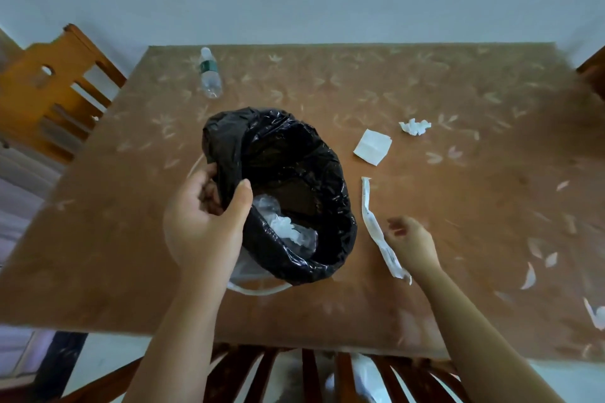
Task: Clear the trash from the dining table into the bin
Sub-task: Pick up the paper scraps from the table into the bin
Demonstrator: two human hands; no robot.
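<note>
A small bin lined with a black bag [294, 154] stands tilted on the brown table [458, 91]. Crumpled clear plastic [284, 226] lies inside it. My left hand [206, 222] grips the bin's near-left rim, thumb inside the liner. A long white wrapper strip [376, 222] lies just right of the bin. My right hand [411, 242] hovers beside the strip's lower half, fingers loosely curled and blurred, holding nothing that I can see. A flat white napkin [372, 146] and a crumpled tissue [414, 126] lie farther back on the right. A plastic water bottle [209, 73] lies at the far left.
A wooden chair [49, 88] stands at the table's left, another chair back [327, 376] sits below the near edge, and a third chair's corner [594, 70] shows at far right. A white scrap [597, 316] lies at the table's right edge. A wall runs behind the table.
</note>
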